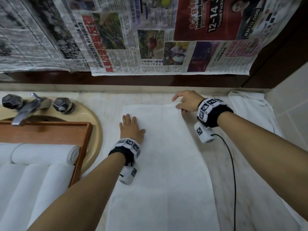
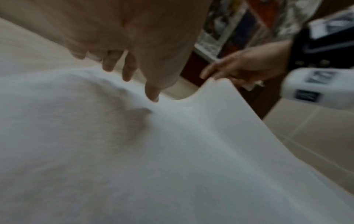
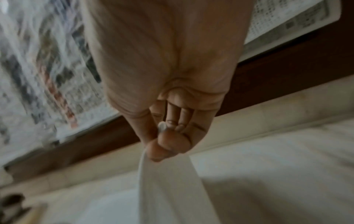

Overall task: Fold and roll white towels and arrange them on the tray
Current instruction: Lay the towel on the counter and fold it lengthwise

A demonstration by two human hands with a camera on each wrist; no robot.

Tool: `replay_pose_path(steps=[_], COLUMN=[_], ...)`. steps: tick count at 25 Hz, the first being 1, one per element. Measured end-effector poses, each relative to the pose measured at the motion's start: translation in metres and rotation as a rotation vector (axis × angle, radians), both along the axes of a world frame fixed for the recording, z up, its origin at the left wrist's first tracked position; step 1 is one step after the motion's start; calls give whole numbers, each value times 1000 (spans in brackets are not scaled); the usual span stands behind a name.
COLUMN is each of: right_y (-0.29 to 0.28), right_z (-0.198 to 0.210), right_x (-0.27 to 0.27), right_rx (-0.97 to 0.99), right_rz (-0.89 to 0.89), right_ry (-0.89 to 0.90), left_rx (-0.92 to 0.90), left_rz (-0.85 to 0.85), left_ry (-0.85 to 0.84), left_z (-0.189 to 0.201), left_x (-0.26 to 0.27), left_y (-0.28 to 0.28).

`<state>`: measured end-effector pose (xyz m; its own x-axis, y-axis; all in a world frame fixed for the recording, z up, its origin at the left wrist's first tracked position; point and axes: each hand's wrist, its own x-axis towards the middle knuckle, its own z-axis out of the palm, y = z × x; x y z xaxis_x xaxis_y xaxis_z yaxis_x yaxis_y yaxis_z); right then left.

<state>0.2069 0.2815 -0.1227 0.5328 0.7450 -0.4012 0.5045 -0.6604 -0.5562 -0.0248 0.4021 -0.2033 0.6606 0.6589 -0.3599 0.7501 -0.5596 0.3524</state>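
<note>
A long white towel (image 1: 166, 155) lies flat on the marble counter, running from the back wall toward me. My left hand (image 1: 130, 126) rests flat on its far left part, fingers straight; the left wrist view shows those fingers (image 2: 128, 72) on the cloth (image 2: 134, 151). My right hand (image 1: 185, 101) pinches the towel's far right corner and lifts it slightly. In the right wrist view the thumb and fingers (image 3: 168, 145) clamp the corner, and the cloth (image 3: 168, 189) hangs down from them. A wooden tray (image 1: 83, 139) at the left holds several rolled white towels (image 1: 45, 154).
The tray sits over a beige sink (image 1: 95, 124) with a metal tap (image 1: 25, 112) and two dark knobs. Another white towel (image 1: 253, 110) lies crumpled at the counter's far right corner. Newspaper sheets (image 1: 150, 39) cover the wall behind. A black cable (image 1: 233, 172) trails from my right wrist.
</note>
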Motion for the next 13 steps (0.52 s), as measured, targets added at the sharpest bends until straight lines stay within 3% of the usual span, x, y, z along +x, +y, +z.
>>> replay_pose_path(steps=[1,3,5,7,10,13], right_y=[9,23,29,29,22,17], right_z=[7,18,21,20,16,18], right_x=[-8,-19,-24,-27,-29,-31], right_rx=[54,103,115,120,143,127], right_rz=[-21,-53,-107,-160,-225,-180], right_ry=[50,123,185,220,230,150], left_rx=[-13,-251,-509,-638,-792,-955], left_rz=[26,27,-20,-66,-12,14], left_ry=[-139,-339,-290,-245,-286,-352], left_z=[12,35,45,44,47,66], left_x=[4,9,8,7,9,11], left_y=[-13,-51,-88,-109,-110,-96])
